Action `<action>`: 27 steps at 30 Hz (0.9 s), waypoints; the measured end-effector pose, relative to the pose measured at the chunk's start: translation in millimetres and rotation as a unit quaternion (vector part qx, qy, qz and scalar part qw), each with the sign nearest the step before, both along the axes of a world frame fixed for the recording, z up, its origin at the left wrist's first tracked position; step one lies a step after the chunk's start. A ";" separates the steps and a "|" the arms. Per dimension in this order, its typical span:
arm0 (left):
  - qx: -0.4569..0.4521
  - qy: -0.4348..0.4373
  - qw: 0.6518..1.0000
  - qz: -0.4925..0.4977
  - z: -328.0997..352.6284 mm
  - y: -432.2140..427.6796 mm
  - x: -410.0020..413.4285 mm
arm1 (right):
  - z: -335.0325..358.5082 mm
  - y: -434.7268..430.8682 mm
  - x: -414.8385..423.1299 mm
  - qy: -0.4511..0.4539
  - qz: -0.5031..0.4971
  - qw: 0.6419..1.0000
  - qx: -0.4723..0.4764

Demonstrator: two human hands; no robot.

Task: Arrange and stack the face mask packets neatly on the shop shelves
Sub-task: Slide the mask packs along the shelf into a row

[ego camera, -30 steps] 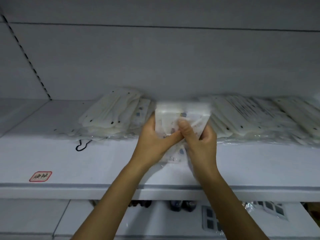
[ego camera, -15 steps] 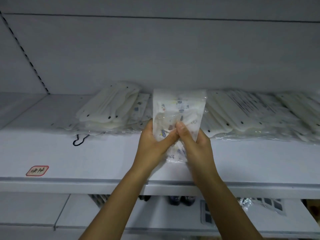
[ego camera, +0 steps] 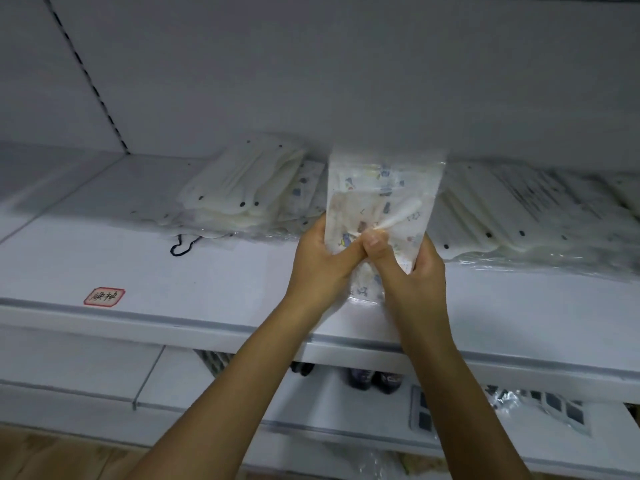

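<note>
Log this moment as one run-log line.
left hand: grips printed mask packet | right hand: grips packet | packet: upright above shelf

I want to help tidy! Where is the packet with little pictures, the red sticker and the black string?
Printed packet [ego camera: 384, 195]: head view, its upper middle.
Red-edged sticker [ego camera: 104, 297]: head view, its centre.
Black string [ego camera: 183, 245]: head view, on the loop lying on the shelf.

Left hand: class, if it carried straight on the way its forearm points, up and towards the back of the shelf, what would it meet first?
Probably the printed mask packet that the left hand already grips with the right hand; beyond it, likely the shelf's back wall, though depth is unclear.
</note>
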State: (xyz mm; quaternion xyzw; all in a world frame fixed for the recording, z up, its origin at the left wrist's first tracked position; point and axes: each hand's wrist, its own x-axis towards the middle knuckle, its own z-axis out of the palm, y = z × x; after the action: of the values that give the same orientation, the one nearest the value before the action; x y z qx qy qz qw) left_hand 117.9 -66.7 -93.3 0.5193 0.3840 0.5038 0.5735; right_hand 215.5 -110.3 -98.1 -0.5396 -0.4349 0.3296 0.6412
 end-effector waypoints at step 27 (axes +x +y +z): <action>-0.100 -0.214 0.911 0.337 -32.6 -239.3 -471.7 | -44.1 -160.8 -457.6 0.066 0.346 0.923 -0.153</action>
State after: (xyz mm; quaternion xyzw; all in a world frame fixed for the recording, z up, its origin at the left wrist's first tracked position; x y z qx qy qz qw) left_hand -353.7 -306.0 -125.9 0.1787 0.4524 0.7255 0.4869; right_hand -242.1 -271.0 -142.2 -0.4244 -0.4955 0.6280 0.4242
